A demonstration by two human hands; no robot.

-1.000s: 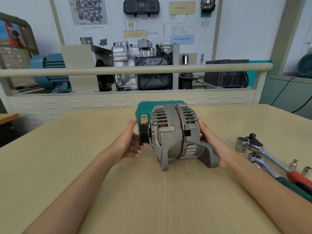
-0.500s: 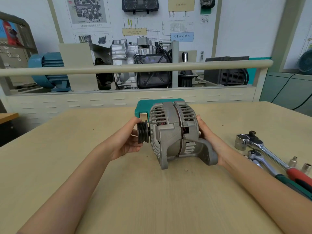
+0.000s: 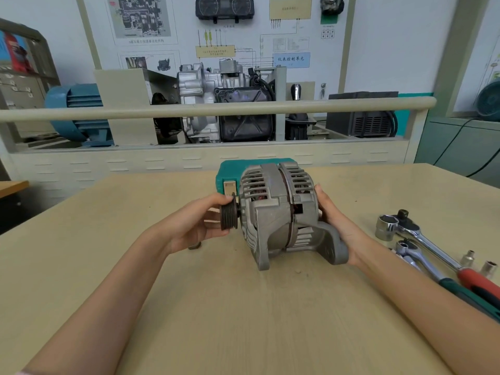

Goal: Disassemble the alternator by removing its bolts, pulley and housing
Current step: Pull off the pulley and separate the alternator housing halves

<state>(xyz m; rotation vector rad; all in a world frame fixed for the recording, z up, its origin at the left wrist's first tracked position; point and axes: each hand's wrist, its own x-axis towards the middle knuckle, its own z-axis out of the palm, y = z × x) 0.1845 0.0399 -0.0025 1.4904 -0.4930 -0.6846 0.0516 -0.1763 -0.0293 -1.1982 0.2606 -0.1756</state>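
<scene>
The table (image 3: 243, 320) bears the alternator (image 3: 281, 212) at its middle, between both hands. The right hand (image 3: 341, 226) lies flat against its rear housing, fingers straight. The left hand (image 3: 197, 226) curls round the black pulley (image 3: 229, 214) on its left end.

Both forearms run in from the bottom corners, bare, converging toward frame centre. Left hand (image 3: 198, 226) sits left of centre, palm turned right, fingers curled round the pulley (image 3: 229, 214) — thumb on top, fingertips below it. Right hand (image 3: 341, 228) is right of centre, palm facing left, fingers fairly straight and pressed flat against the rear end of the alternator (image 3: 284, 212) — fingertip visible at the top edge, heel of the palm down by the lower mounting ear. Wrists roughly level with each other.
</scene>
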